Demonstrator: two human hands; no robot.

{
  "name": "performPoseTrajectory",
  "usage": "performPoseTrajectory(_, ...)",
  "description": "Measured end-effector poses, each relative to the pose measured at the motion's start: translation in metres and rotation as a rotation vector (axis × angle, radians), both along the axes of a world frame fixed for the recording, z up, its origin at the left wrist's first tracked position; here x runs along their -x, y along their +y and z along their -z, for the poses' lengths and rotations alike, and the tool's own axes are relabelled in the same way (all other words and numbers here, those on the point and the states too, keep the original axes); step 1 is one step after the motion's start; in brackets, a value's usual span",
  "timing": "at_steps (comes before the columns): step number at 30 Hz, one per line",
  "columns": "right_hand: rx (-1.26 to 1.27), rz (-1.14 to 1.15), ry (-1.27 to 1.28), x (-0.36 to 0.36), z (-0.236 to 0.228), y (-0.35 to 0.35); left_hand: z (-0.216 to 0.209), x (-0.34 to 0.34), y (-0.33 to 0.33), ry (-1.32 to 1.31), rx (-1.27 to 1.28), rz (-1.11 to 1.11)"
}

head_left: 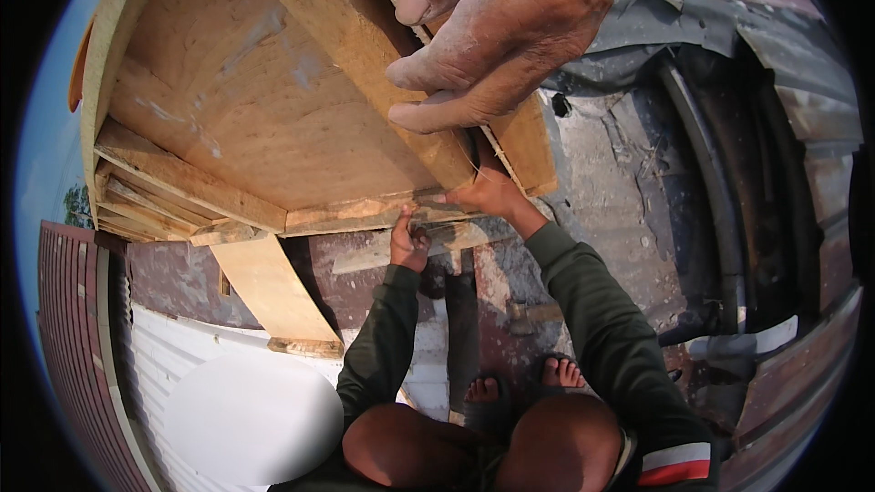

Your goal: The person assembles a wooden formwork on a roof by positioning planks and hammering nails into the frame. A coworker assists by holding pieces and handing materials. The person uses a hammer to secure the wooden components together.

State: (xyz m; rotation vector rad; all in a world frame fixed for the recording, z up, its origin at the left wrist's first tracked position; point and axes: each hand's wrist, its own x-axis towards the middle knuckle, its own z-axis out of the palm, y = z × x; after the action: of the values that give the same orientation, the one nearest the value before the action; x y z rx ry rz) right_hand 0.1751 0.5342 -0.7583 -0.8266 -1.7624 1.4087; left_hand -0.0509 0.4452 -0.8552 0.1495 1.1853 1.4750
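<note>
A large wooden panel [228,91] with a timber frame leans over me. My right hand [492,193] is closed around the lower end of a long wooden beam [355,46] that crosses the panel; its fingers reach along the bottom batten [365,212]. Just below that batten is my left hand [409,244], its index finger raised to the wood and the other fingers curled. Whatever it may pinch is too small to make out. Another person's dusty hand [519,36] hangs in front of the beam at the top, fingers bent and apart.
A plywood strip [276,292] slants down from the frame at left. White corrugated sheeting [200,360] lies below it, partly hidden by a pale oval blur. To the right are a cracked grey surface [620,191], a dark pipe [715,182] in a gap and rusty metal sheets [802,392].
</note>
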Motion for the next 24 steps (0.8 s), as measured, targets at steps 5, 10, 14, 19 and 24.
performPoseTrajectory(5,-0.219,0.023,0.103,0.007,0.037,0.007,0.025,0.015,0.0,0.18,-0.123,0.051)
performPoseTrajectory(10,0.007,0.059,0.223,-0.012,0.086,0.026,0.013,-0.02,0.024,-0.058,-0.016,0.022)
performPoseTrajectory(14,-0.078,0.051,0.066,0.001,0.089,-0.014,-0.004,0.012,-0.002,0.081,0.053,0.021)
performPoseTrajectory(19,-0.035,0.387,0.019,-0.038,0.1,-0.094,-0.012,-0.014,-0.032,-0.025,0.109,-0.175)
performPoseTrajectory(24,0.007,0.288,-0.331,-0.111,0.132,-0.155,-0.014,-0.046,-0.066,0.795,-0.103,-0.13)
